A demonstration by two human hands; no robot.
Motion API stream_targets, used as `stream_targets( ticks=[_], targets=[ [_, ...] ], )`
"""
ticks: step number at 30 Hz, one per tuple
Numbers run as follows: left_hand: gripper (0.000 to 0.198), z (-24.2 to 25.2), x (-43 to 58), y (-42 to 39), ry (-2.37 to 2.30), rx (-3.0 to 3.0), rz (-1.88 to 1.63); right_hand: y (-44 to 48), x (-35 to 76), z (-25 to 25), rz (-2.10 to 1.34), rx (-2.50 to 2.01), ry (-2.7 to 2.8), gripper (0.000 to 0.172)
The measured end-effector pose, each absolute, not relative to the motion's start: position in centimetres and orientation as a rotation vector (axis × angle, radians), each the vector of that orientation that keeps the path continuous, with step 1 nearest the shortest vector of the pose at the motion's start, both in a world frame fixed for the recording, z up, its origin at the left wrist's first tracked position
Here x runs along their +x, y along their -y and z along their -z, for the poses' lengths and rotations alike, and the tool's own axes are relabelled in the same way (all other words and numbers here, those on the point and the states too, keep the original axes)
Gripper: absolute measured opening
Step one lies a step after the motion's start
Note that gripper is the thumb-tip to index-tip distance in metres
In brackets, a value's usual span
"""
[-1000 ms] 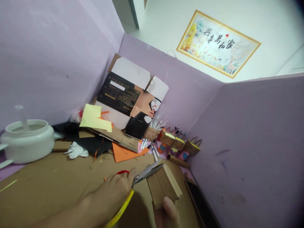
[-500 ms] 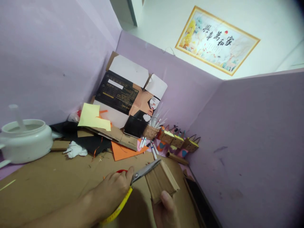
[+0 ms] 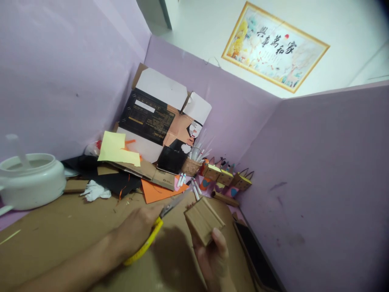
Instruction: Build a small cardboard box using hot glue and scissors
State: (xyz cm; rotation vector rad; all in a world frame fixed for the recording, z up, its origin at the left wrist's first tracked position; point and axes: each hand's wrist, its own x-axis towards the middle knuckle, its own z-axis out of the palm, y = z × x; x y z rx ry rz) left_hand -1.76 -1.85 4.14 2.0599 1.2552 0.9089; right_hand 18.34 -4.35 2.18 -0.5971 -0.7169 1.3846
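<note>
My left hand point(image 3: 142, 227) is closed around a pair of scissors point(image 3: 152, 239) with a yellow handle. Their grey blades point(image 3: 174, 203) point up and to the right, apart from the cardboard. In my right hand point(image 3: 212, 253) is a small folded cardboard piece point(image 3: 203, 221), boxlike in shape, with the thumb pressing on its near face. The fingers behind the cardboard are partly hidden. Both hands are above a brown cardboard sheet point(image 3: 75, 239) that covers the table.
A white pot point(image 3: 33, 186) stands at far left, near a crumpled white tissue point(image 3: 95, 190). Behind are black paper, yellow paper point(image 3: 112, 148), orange paper point(image 3: 159, 192) and a flattened box point(image 3: 148, 117). Markers point(image 3: 196, 187) and small decorated cardboard figures point(image 3: 225, 177) sit before the purple right wall.
The scissors have come away from the cardboard's top edge, moving left and down with my left hand. My right hand has tilted the cardboard and raised it slightly.
</note>
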Motion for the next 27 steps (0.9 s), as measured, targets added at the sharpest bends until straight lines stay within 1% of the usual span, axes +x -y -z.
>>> stream_targets(
  ticks=[3,6,8,12,15,17,19,21,23,24,25,27],
  targets=[
    [0.026,-5.1,-3.4,0.3,-1.758,2.261,-0.545,4.2,18.6,-2.4,-1.447,-0.522,0.584,0.04],
    [0.027,-5.1,-4.6,-0.8,-1.916,2.366,-0.249,4.1,18.6,-2.3,-1.493,-0.522,0.455,0.029],
    [0.03,-5.0,-5.1,-1.2,-1.933,2.364,-0.207,4.0,18.5,-2.3,-1.505,-0.543,0.381,0.024],
    [0.04,-4.9,-5.8,-1.7,-1.958,2.286,-0.296,3.7,17.9,-2.8,-1.552,-0.605,0.272,0.014],
    [0.045,-5.1,-6.4,-2.0,-2.01,2.328,-0.279,3.6,17.2,-3.3,-1.665,-0.625,0.238,0.006],
    [0.047,-5.3,-6.2,-1.8,-2.021,2.392,-0.373,3.7,16.9,-3.5,-1.755,-0.624,0.245,0.011],
    [0.053,-5.5,-5.2,-0.9,-1.889,2.354,-0.611,3.7,16.7,-3.5,-1.791,-0.606,0.261,0.019],
    [0.066,-5.5,-3.2,0.6,-1.58,2.145,-0.827,3.8,16.6,-3.3,-1.772,-0.588,0.281,0.02],
    [0.075,-5.3,-1.1,2.3,-1.238,2.046,-0.876,3.8,16.2,-3.1,-1.769,-0.59,0.339,0.023],
    [0.081,-5.1,-0.1,3.0,-1.19,2.009,-0.923,3.8,16.0,-2.9,-1.785,-0.595,0.4,0.026],
    [0.081,-5.0,0.6,3.4,-1.207,1.975,-0.965,3.8,15.8,-2.7,-1.8,-0.595,0.485,0.031],
    [0.067,-4.8,1.1,3.7,-1.226,1.989,-0.995,3.9,15.5,-2.1,-1.786,-0.599,0.683,0.041]
  ],
)
